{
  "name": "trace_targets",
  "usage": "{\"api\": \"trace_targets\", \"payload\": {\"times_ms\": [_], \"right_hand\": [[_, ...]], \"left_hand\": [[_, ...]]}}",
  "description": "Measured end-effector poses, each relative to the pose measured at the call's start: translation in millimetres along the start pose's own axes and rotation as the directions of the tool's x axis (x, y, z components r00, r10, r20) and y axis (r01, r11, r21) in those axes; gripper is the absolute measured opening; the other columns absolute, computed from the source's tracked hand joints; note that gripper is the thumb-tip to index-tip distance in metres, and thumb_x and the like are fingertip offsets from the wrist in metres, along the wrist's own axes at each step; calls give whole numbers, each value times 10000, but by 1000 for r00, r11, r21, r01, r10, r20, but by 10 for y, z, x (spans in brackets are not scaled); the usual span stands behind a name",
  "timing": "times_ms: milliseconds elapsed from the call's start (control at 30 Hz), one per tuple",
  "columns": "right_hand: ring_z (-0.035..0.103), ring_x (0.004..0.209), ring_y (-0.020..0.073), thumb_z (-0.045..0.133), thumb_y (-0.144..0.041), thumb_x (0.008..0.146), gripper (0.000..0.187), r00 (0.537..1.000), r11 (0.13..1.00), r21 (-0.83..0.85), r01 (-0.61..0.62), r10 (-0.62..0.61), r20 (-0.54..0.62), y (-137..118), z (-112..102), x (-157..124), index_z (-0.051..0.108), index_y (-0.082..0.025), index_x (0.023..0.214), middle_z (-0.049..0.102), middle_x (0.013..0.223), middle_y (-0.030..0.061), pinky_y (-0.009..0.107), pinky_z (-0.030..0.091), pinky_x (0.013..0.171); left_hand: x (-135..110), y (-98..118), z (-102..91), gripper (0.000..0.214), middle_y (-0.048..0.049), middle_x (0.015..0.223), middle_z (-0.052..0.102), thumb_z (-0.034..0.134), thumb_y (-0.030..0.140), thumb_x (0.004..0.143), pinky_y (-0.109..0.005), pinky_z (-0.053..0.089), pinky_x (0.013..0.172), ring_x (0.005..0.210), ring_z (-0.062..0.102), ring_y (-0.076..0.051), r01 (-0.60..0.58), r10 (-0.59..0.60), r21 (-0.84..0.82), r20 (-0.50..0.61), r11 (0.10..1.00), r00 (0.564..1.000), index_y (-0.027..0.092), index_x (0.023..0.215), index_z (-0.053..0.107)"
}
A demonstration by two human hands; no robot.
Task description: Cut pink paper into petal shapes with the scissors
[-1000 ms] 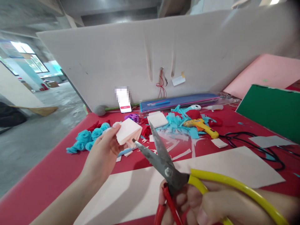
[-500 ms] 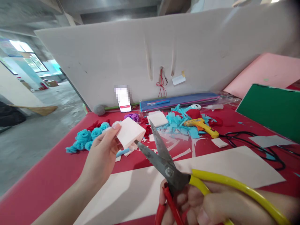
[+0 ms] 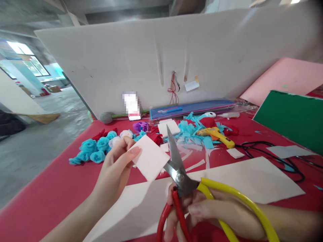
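My left hand (image 3: 119,164) pinches a small white paper square (image 3: 149,157) at its upper left corner, thumb on top. In my right hand (image 3: 202,215) is a pair of scissors (image 3: 179,178) with one yellow and one red handle. Their blades are spread, one pointing up, the other passing behind the right corner of the square. Whether the paper is being cut cannot be seen. Below both hands lies a long white sheet (image 3: 227,181) on the red table (image 3: 50,198).
Blue paper flowers (image 3: 88,146) lie at the left. Behind the hands are a stack of white squares (image 3: 169,128), blue paper scraps (image 3: 191,129) and a yellow glue gun (image 3: 218,137) with a black cord (image 3: 277,153). A lit phone (image 3: 132,107) leans on a pale board (image 3: 113,64).
The white square has turned flatter toward me and moved right and down. The scissors have opened wider, and the lower blade has gone behind the square's right corner.
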State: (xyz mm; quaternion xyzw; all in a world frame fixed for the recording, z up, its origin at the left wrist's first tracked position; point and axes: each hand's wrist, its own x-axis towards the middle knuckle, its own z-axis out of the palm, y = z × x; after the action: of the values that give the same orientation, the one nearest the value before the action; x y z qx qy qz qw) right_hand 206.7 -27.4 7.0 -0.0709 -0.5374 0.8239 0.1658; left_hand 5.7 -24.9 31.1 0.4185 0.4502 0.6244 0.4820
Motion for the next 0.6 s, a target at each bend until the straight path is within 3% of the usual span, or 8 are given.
{"api": "trace_targets", "payload": {"times_ms": [100, 233, 400, 600], "right_hand": [[592, 730, 114, 379, -214, 841, 261, 999, 1000, 3, 15, -15, -52, 30, 18, 4, 623, -127, 871, 630, 834, 94, 219, 426, 732], [566, 694, 96, 413, -230, 855, 229, 993, 999, -11, 43, -44, -109, 62, 33, -1, 623, -141, 885, 613, 790, 62, 209, 437, 740], [581, 718, 129, 446, -251, 844, 194, 976, 995, -91, 34, -53, -213, 134, 19, -6, 591, -126, 811, 570, 715, 45, 252, 458, 754], [574, 737, 135, 467, -274, 833, 156, 970, 985, -163, 62, -98, -223, 252, 18, -26, 552, -153, 785, 580, 787, 53, 249, 466, 718]], "left_hand": [[3, -29, 30, 57, 35, 701, 587, 604, 266, 737, -191, 427, 443, 583, 539, -113, 39, -39, -60, -3, 997, 999, 249, 789, 592], [-34, -81, 90, 88, -11, 807, 651, 615, 299, 725, -221, 504, 520, 771, 612, -181, 112, -110, -171, 17, 979, 994, 215, 714, 640], [-104, -122, 150, 61, -7, 880, 677, 616, 187, 721, -247, 542, 646, 919, 611, -210, 181, -180, -253, 30, 950, 983, 217, 740, 666], [-209, -110, 194, 99, -6, 871, 691, 663, 159, 721, -248, 525, 773, 930, 614, -194, 174, -169, -166, 39, 971, 985, 204, 808, 666]]}}
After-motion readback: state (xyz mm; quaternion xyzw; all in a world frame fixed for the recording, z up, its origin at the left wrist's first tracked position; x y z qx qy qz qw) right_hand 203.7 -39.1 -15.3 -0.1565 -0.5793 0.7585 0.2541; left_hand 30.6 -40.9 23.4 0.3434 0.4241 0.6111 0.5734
